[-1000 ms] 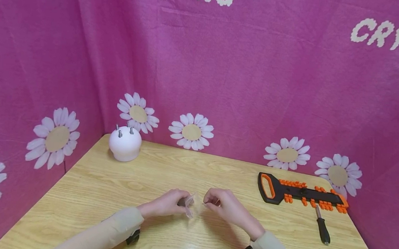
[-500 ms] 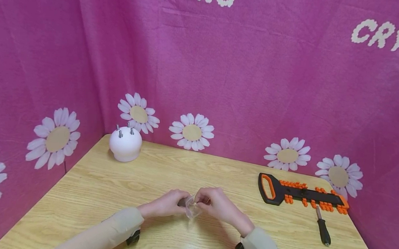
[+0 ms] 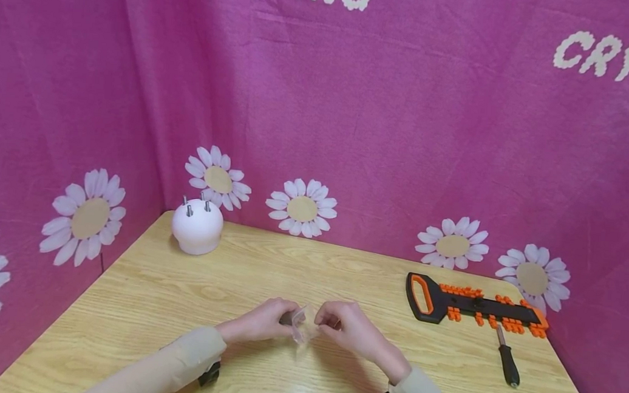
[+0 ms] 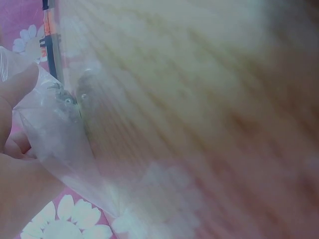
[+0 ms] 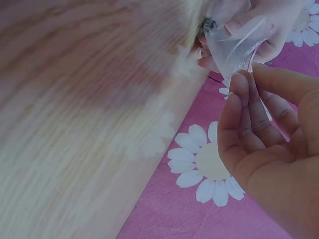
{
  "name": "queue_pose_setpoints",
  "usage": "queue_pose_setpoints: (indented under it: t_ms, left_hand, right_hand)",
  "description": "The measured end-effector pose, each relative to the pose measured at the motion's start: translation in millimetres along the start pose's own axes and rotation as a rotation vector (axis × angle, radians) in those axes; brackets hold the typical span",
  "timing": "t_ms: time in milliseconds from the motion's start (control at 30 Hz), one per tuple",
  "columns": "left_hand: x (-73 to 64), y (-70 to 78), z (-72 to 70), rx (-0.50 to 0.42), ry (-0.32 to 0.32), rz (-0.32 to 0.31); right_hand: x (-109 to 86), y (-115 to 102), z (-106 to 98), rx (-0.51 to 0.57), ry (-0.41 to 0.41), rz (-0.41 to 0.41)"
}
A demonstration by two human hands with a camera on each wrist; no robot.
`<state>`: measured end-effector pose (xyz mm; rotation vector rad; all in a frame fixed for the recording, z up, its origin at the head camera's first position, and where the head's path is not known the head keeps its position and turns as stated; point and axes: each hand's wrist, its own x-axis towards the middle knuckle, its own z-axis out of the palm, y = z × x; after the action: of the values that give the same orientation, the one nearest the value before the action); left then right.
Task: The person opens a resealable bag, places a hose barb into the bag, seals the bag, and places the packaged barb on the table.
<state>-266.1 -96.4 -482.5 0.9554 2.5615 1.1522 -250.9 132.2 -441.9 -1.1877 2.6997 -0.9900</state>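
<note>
Near the table's middle my left hand [image 3: 266, 322] grips a small clear zip bag [image 3: 299, 324]. In the left wrist view the bag [image 4: 60, 129] hangs from the thumb and fingers, with small metal pieces [image 4: 68, 101], perhaps screws, inside. Those dark metal pieces [image 5: 209, 24] also show in the right wrist view, low in the bag. My right hand [image 3: 353, 330] is opposite, thumb and fingertips pinched together at the bag's edge, by its red zip line. Its hold on the thin plastic is hard to make out. In the right wrist view, this hand's [image 5: 274, 124] other fingers are loosely curled.
A white rounded piece [image 3: 197, 228] with several upright metal studs stands at the table's back left. At right lies a black and orange bit holder [image 3: 477, 304]. A black-handled screwdriver [image 3: 509, 359] lies in front of it. Pink flowered cloth [image 3: 363, 133] bounds the wooden table [image 3: 266, 260].
My right hand moved left to the bag's mouth, then drew back a little to the right. My left hand and the bag stayed nearly in place.
</note>
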Motion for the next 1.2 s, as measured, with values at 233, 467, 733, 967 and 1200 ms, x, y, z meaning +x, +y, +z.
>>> queue_pose_setpoints:
  t_ms: [233,467,733,967,1200]
  left_hand:
    - [0.8,-1.1,0.3,0.002,0.012,0.002]
    - [0.6,-1.4,0.3,0.003,0.009,-0.010]
    - [0.6,-1.6,-0.1,0.010,0.006,0.007]
    - [-0.8,0.7,-1.7,0.011,-0.001,-0.007]
    - [-4.6,1.5,-6.1,-0.103,-0.039,-0.047]
  right_hand:
    - [-8.0,3,2,-0.001,-0.012,-0.008]
    - [-10.2,3,8,-0.001,-0.023,-0.038]
    - [-9.4,5,14,0.022,0.005,-0.060]
    - [-8.3,5,15,0.051,0.028,-0.016]
    - [-8.2,9,13,0.078,0.048,0.015]
